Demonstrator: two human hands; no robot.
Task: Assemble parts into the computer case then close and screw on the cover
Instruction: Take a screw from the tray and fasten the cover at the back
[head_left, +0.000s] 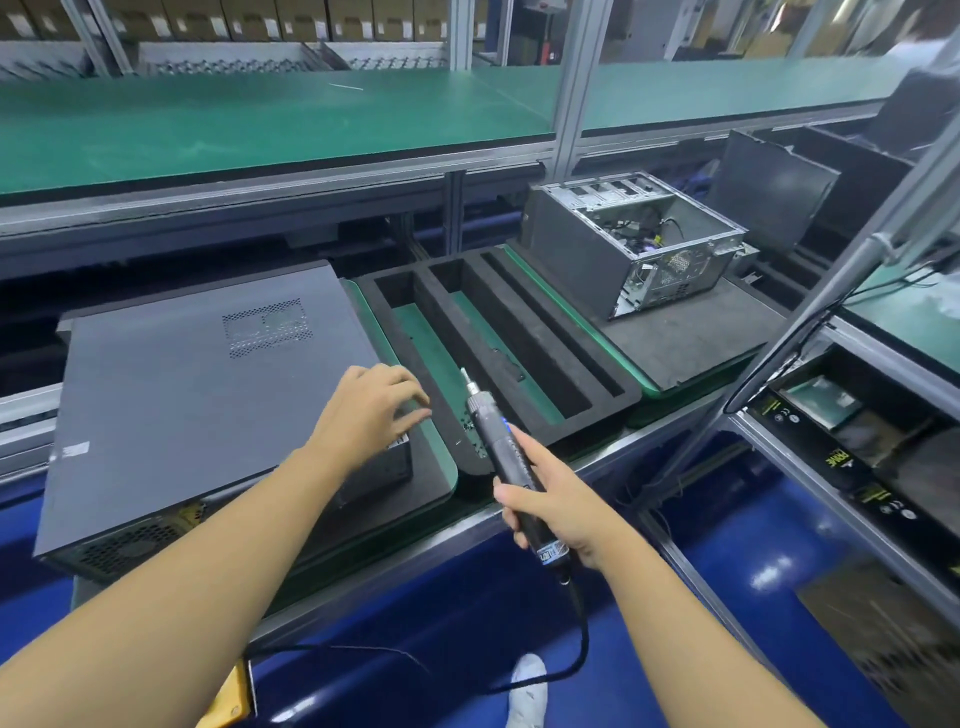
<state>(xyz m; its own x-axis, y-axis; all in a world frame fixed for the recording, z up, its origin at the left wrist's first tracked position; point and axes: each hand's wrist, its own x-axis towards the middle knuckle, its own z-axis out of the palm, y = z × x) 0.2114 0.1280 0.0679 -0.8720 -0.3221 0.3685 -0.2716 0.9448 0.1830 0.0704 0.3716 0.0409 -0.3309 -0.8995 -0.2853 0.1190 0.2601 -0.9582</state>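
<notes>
The computer case (197, 395) lies flat on a dark board with a green rim (448, 470), at the left end of the worktop (415, 540). Its cover (171, 364) is on, and no part of the inside shows, so the parts look to be in and the case looks closed. What is left, I think, is the screws, or some of them. I cannot see any screw on the case from here. The left hand (369, 410) is at the right edge of the cover, with its fingers loosely bent and holding nothing. The right hand (558, 506) is wrapped tight round an electric screwdriver (493, 436). Its tip points up and away, over the near end of a black foam tray (597, 410) just beside the case. The tray has long slots. Most look bare, with green showing at the bottom of two. Some tiny bright specks (469, 427) sit at its near end. They may be screws, but they are too small to tell. Farther back on the right stands a second case (587, 260), open, with wires and metal parts inside. At the far right is a rack of bins (831, 415) with boxes in them.
</notes>
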